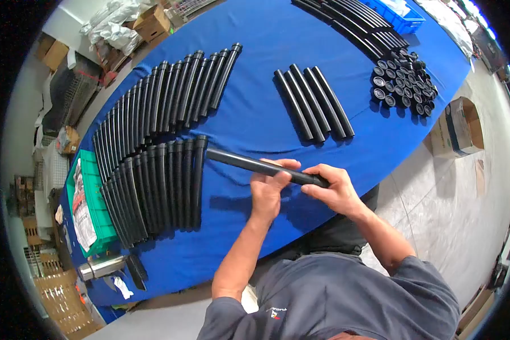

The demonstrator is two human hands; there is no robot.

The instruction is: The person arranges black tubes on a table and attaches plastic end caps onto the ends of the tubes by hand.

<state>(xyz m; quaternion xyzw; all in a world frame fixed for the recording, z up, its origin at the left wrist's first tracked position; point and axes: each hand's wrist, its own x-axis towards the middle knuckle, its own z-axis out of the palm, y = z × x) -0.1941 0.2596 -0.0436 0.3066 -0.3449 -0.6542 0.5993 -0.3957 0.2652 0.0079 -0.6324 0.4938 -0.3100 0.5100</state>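
Note:
A long black plastic tube is held above the blue-covered table, its bare end pointing left. My left hand wraps around its middle with thumb and fingers. My right hand grips the right end, where a slightly wider black piece, apparently an end cap, shows between the fingers. Just left of the held tube lie two fanned rows of black tubes with wider ends, an upper row and a lower row. Beyond my hands, several plain tubes rest side by side.
Many round black caps cluster at the table's right, below more black tubes and a blue bin. A green crate stands at the left edge, near a silver cylinder. An open cardboard box sits on the floor.

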